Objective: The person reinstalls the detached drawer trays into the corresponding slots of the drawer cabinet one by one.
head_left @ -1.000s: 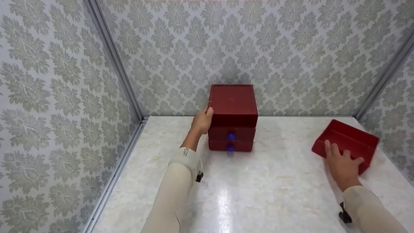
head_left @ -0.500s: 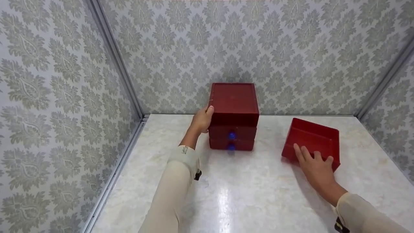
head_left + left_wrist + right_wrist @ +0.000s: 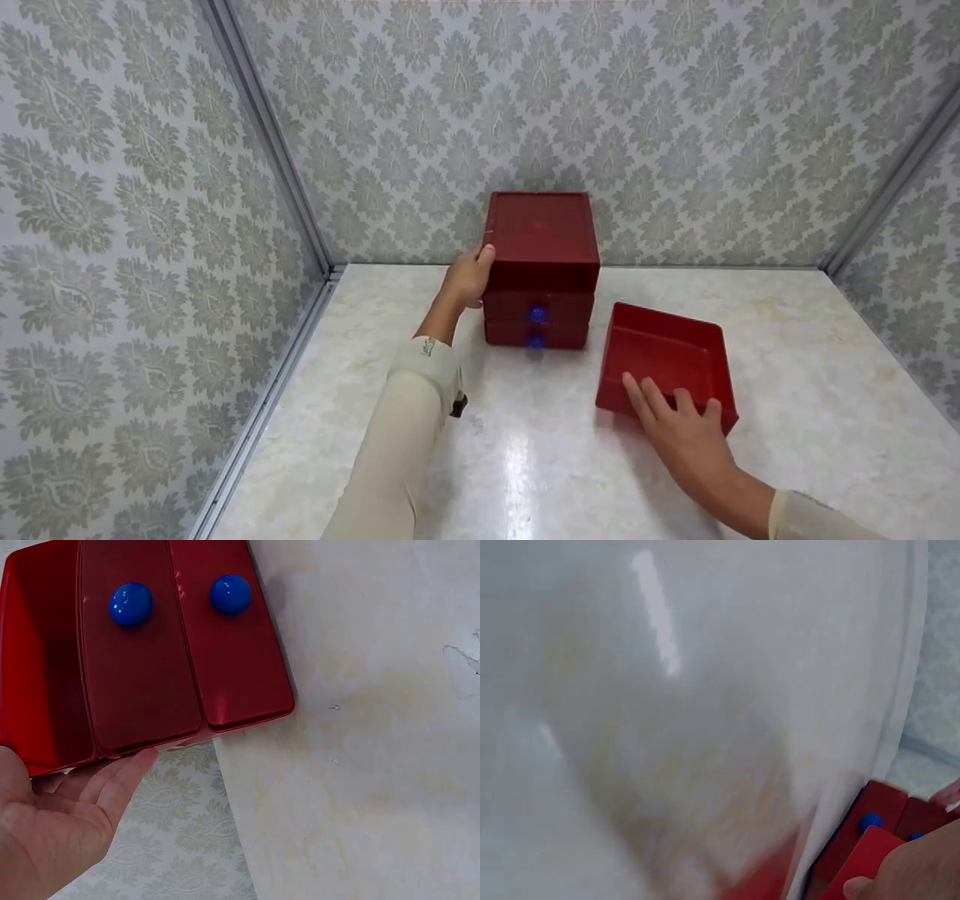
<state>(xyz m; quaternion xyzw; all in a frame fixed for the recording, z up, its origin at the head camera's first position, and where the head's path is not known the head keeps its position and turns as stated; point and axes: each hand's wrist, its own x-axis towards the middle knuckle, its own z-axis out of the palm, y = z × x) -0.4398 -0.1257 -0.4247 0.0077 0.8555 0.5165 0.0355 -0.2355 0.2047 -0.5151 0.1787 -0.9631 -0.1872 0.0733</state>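
A dark red chest of drawers (image 3: 541, 229) stands against the back wall, its top slot gaping. Two lower drawers are closed, each with a blue knob (image 3: 130, 604). My left hand (image 3: 466, 279) rests against the chest's left side, the thumb near the top edge. In the left wrist view its fingers (image 3: 120, 784) lie fairly straight along that side. To the chest's right, my right hand (image 3: 686, 442) grips the near wall of a loose red drawer (image 3: 667, 356), fingers over the rim into it. No contents show inside. The right wrist view catches the drawer (image 3: 866, 859) beside the chest.
A pale marbled tabletop (image 3: 517, 450) lies under everything, with a shiny light reflection. Patterned panels enclose it at the back (image 3: 420, 112) and sides, joined by grey metal corner strips (image 3: 262, 135).
My right hand has brought the red drawer from the far right leftward and nearer to the chest, turning it somewhat. My left hand has stayed at the chest's side.
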